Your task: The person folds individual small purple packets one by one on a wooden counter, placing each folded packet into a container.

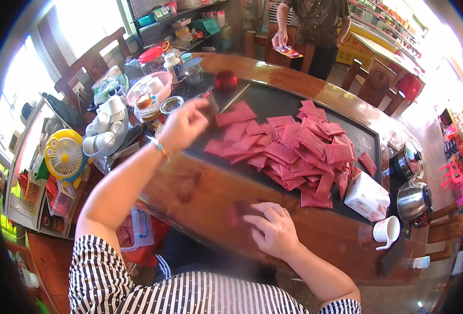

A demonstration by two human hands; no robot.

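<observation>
My left hand (pixel 187 124) is raised at the near left edge of the black tray (pixel 273 89), beside a small greyish cup (pixel 210 104). Its fingers are curled together; anything between them is too small or blurred to make out. On the wooden tabletop in front of me lies a single dark red packet (pixel 234 214), slightly smeared. Fingers spread, my right hand (pixel 273 229) rests at the packet's right side, its fingertips at or just over the edge. A big heap of flat red packets (pixel 294 149) covers the middle of the tray.
A white tissue box (pixel 366 196), a white mug (pixel 386 231) and a steel kettle (pixel 414 201) stand at the right. Jars, a pink basket (pixel 161 86), white cups and a yellow fan (pixel 64 154) crowd the left. Across the table a person (pixel 315 31) holds a colourful card.
</observation>
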